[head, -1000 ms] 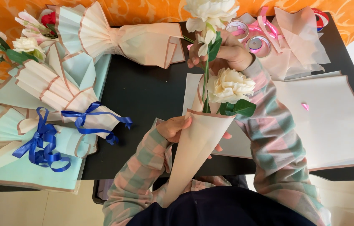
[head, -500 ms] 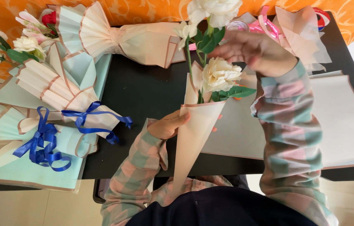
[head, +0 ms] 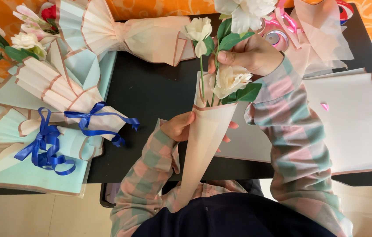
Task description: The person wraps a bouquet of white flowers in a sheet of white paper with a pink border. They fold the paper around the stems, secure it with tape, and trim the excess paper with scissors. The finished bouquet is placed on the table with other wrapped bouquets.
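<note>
Left hand: the left hand is closed around the upper part of the paper cone, fingers wrapped behind it and thumb in front, holding it upright over the near edge of the black table.
Right hand: the right hand is closed on the green stems and leaves just above the cone's mouth, pinching the flowers from above.
Where the flowers sit: 1 cream bloom rests at the cone's rim, a smaller white bloom stands higher on a thin stem, and a larger white one is cut off by the top edge of the picture.
Doing it well: I judge the cone should stay gripped below its rim so the mouth is not crushed, and the stems should go straight down the middle, leaves kept above the paper edge.
Risk: squeezing too hard could crease the paper; a loose grip could let the roll unwind.
Cone contents: stems only; how deep they reach is hidden.
Sheets: flat wrapping paper lies on the table to the right, with 1 small pink scrap on it.
Finished wraps: fan-folded bundles with blue ribbon lie at the left.
Ribbon spools: pink ribbon rolls sit at the far edge, behind the right hand.
</note>
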